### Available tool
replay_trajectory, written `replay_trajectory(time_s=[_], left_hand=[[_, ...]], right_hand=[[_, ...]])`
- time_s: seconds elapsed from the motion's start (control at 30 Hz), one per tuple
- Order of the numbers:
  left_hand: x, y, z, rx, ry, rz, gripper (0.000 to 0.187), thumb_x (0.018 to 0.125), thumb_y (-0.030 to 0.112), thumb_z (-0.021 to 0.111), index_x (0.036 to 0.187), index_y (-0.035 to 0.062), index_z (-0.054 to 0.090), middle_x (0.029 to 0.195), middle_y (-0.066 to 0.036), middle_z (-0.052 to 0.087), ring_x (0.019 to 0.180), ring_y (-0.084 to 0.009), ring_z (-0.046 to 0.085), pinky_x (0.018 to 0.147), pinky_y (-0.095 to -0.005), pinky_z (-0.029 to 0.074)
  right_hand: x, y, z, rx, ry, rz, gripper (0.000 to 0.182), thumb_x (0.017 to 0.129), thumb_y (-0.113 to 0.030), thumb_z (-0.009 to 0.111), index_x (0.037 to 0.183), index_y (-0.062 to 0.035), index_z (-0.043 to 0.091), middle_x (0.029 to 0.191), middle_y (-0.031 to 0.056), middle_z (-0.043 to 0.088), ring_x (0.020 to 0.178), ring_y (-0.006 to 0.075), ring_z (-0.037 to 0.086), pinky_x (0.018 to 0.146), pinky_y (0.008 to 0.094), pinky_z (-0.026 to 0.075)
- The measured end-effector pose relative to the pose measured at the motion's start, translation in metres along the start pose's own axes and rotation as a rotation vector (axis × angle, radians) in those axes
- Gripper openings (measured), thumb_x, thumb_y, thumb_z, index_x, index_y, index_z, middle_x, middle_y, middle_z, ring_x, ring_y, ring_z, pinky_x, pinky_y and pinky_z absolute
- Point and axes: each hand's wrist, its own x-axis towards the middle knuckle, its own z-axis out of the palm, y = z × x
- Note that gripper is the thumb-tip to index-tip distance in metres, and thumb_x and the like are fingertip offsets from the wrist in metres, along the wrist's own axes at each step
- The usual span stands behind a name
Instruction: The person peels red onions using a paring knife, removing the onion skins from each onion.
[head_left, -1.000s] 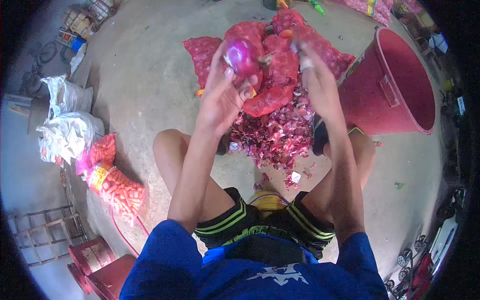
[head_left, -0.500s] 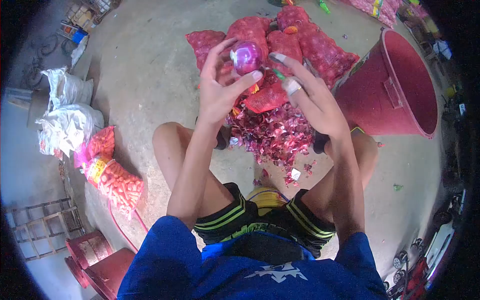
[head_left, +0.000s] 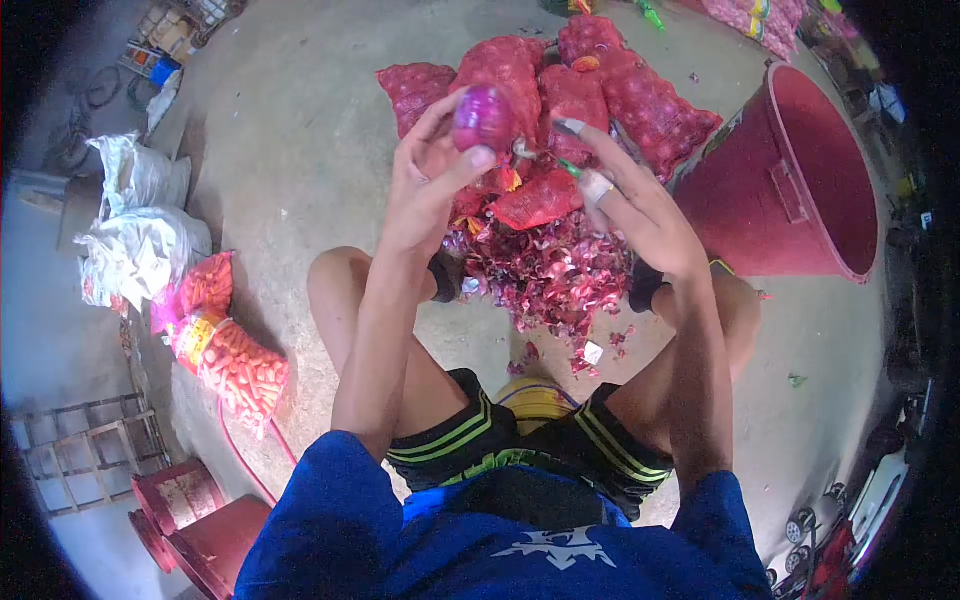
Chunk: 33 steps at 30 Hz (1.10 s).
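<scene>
My left hand (head_left: 425, 180) is closed round a shiny purple onion (head_left: 482, 118), its thumb below and fingers behind. To the right, my right hand (head_left: 640, 205) grips a small green-handled tool (head_left: 570, 168), likely a knife; its working end is too blurred to make out. That hand has a white band on one finger and a grey cover on the index fingertip, and it stays apart from the onion. A small pale scrap (head_left: 523, 149) shows between the hands. Below them, a heap of red onion skins (head_left: 550, 275) lies on the floor between my feet.
Red mesh sacks of onions (head_left: 640, 95) lie just beyond the heap. A large red bin (head_left: 735, 200) stands tilted at the right. On the left are a bag of carrots (head_left: 240, 370) and white sacks (head_left: 150, 245). Red containers (head_left: 215, 540) stand at lower left.
The onion has turned in my left hand and moved slightly left. My right hand has shifted a little down and away from it. A pale scrap now shows between the hands.
</scene>
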Motion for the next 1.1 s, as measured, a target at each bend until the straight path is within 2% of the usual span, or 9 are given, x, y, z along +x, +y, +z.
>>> replay_trajectory(time_s=[0.13,0.33,0.53,0.67,0.73,0.87,0.93,1.07,1.1], left_hand=[[0.002,0.000,0.005,0.107,0.042,0.078,0.080,0.079,0.000,0.092,0.148,0.0002,0.051,0.136,-0.013,0.066,0.123,-0.0210,0.067,0.104,-0.0350,0.056],[0.003,-0.017,0.026,0.481,0.151,0.274,0.077,0.070,0.001,0.098,0.131,0.0035,0.051,0.123,-0.011,0.066,0.115,-0.0182,0.067,0.097,-0.0352,0.058],[0.006,-0.018,0.030,0.498,0.151,0.331,0.075,0.073,-0.005,0.092,0.134,0.0038,0.048,0.131,-0.012,0.063,0.115,-0.0191,0.068,0.099,-0.0349,0.059],[0.005,-0.020,0.030,0.562,0.155,0.361,0.074,0.074,-0.005,0.092,0.133,0.0038,0.048,0.130,-0.012,0.062,0.114,-0.0195,0.068,0.099,-0.0349,0.059],[0.004,-0.019,0.031,0.546,0.163,0.317,0.074,0.074,-0.004,0.093,0.132,0.0037,0.048,0.128,-0.012,0.063,0.113,-0.0197,0.069,0.099,-0.0348,0.059],[0.006,-0.021,0.029,0.473,0.192,0.356,0.078,0.066,0.001,0.099,0.126,0.0032,0.051,0.121,-0.011,0.065,0.108,-0.0181,0.069,0.093,-0.0333,0.058],[0.004,-0.017,0.026,0.587,0.148,0.356,0.074,0.074,-0.004,0.093,0.132,0.0040,0.048,0.128,-0.012,0.063,0.113,-0.0191,0.069,0.098,-0.0353,0.060],[0.002,-0.017,0.028,0.448,0.155,0.204,0.073,0.074,-0.004,0.094,0.132,0.0047,0.049,0.129,-0.012,0.063,0.114,-0.0196,0.069,0.096,-0.0348,0.061],[0.004,-0.018,0.026,0.373,0.132,0.174,0.074,0.075,-0.005,0.093,0.133,0.0051,0.049,0.129,-0.011,0.062,0.116,-0.0197,0.068,0.097,-0.0357,0.061]], right_hand=[[-0.002,0.006,-0.004,0.000,0.004,0.032,0.059,0.108,-0.027,0.055,0.164,-0.0111,0.043,0.099,0.0129,0.070,0.082,0.0206,0.062,0.081,0.0398,0.052],[0.004,-0.009,0.022,-0.044,0.237,-0.213,0.062,0.104,-0.021,0.062,0.162,-0.0088,0.045,0.093,0.0199,0.073,0.077,0.0358,0.069,0.081,0.0410,0.055],[0.012,-0.013,0.026,-0.108,0.253,-0.214,0.056,0.102,-0.013,0.063,0.156,-0.0030,0.052,0.115,0.0267,0.076,0.103,0.0434,0.076,0.088,0.0449,0.058],[0.016,-0.004,0.027,-0.126,0.326,-0.350,0.054,0.102,-0.012,0.061,0.155,-0.0028,0.054,0.113,0.0271,0.076,0.097,0.0435,0.076,0.085,0.0443,0.058],[0.016,-0.006,0.027,-0.086,0.281,-0.367,0.059,0.101,-0.005,0.056,0.160,-0.0045,0.050,0.125,0.0228,0.075,0.096,0.0239,0.075,0.092,0.0359,0.054],[0.014,-0.005,0.026,-0.120,0.252,-0.299,0.059,0.101,-0.004,0.056,0.159,-0.0032,0.050,0.133,0.0247,0.072,0.114,0.0317,0.076,0.100,0.0382,0.054],[0.014,-0.006,0.026,-0.241,0.269,-0.290,0.055,0.102,-0.005,0.056,0.157,-0.0018,0.052,0.137,0.0250,0.071,0.123,0.0353,0.073,0.103,0.0388,0.053],[0.018,-0.004,0.030,-0.223,0.290,-0.234,0.051,0.105,-0.007,0.056,0.155,-0.0011,0.054,0.144,0.0253,0.066,0.128,0.0348,0.071,0.104,0.0388,0.053],[0.020,-0.001,0.032,-0.222,0.324,-0.276,0.049,0.106,-0.009,0.056,0.155,-0.0018,0.055,0.137,0.0214,0.071,0.116,0.0296,0.073,0.097,0.0367,0.054]])
